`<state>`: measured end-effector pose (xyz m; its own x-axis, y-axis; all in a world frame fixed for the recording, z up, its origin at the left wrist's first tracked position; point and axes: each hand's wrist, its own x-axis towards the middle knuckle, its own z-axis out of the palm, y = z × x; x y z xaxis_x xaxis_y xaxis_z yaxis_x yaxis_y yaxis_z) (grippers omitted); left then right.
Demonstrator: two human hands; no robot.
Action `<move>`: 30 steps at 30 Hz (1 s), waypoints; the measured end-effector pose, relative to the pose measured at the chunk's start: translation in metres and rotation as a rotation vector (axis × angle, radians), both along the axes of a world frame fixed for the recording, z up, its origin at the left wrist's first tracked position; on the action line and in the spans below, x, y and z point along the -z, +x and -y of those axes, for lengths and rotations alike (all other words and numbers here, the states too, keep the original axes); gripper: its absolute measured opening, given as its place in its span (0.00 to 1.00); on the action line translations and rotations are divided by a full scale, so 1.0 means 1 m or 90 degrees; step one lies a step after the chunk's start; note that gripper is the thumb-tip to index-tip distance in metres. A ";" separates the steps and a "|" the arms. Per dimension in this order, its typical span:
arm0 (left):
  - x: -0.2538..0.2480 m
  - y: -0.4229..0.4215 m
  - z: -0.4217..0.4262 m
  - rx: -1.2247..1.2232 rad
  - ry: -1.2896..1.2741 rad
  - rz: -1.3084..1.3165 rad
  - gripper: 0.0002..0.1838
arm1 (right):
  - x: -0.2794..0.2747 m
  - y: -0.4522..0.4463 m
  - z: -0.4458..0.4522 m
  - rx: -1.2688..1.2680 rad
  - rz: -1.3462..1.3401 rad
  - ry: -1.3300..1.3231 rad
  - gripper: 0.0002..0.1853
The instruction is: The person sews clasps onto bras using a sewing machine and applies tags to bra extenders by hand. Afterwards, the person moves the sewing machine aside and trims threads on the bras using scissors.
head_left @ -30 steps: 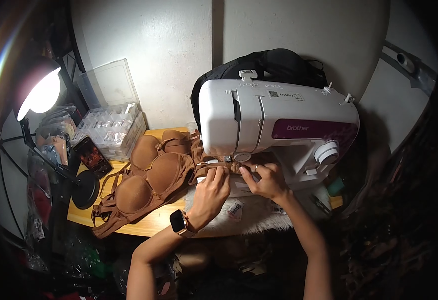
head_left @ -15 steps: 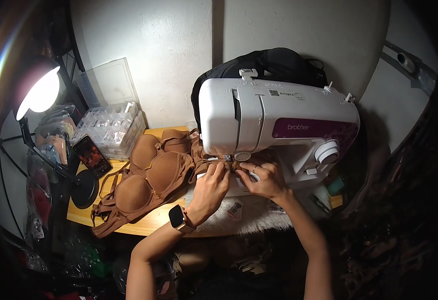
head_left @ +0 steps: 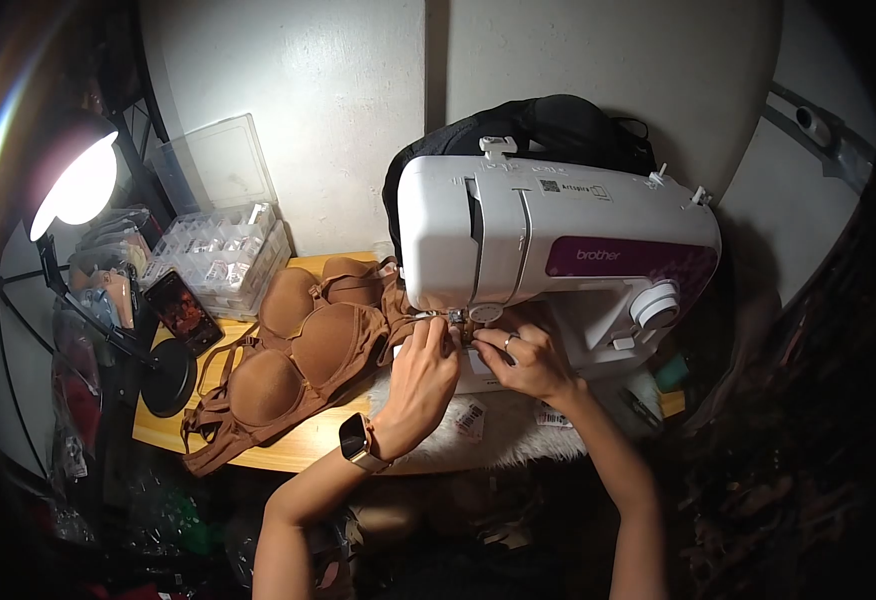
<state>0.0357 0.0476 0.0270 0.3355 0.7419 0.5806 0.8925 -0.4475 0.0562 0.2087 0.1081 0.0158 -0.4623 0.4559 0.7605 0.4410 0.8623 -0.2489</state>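
Note:
Brown bras with padded cups (head_left: 343, 345) lie in a heap left of a white sewing machine (head_left: 458, 225), and brown fabric runs from them under its needle area. My left hand (head_left: 420, 380), with a watch on its wrist, is closed on this fabric just left of the presser foot (head_left: 456, 316). My right hand (head_left: 530, 362), wearing a ring, pinches brown fabric just right of the foot. The fingertips of both hands are close together, and they partly hide the fabric. The needle itself cannot be made out.
A lit desk lamp (head_left: 80, 185) stands at the left beside a phone (head_left: 185, 312) and a clear compartment box (head_left: 223, 255). White fur (head_left: 503, 445) with barcode tags (head_left: 471, 420) lies along the table's front edge. Something black (head_left: 558, 120) sits behind the machine.
My left hand has shifted slightly up, its fingers reaching closer to the presser foot. My right fingers have curled a little more at the fabric. The machine and the heap stay in place.

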 end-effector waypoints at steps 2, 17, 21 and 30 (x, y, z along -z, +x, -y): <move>0.001 0.001 0.001 -0.016 -0.006 -0.005 0.26 | 0.002 0.000 0.001 0.007 0.007 -0.039 0.08; -0.024 -0.090 0.057 -0.241 -0.178 -0.128 0.22 | -0.005 -0.001 0.001 -0.061 -0.021 -0.159 0.11; 0.001 -0.164 0.033 -0.294 -0.424 -0.498 0.54 | -0.012 -0.001 0.003 -0.048 0.000 -0.169 0.11; -0.048 -0.184 -0.006 -0.168 -0.561 -0.283 0.23 | -0.014 0.000 0.002 -0.049 -0.006 -0.162 0.12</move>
<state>-0.1479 0.0539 0.0747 0.1516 0.9263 -0.3449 0.9769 -0.1934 -0.0903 0.2083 0.1059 0.0296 -0.4963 0.5971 0.6302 0.3737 0.8022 -0.4657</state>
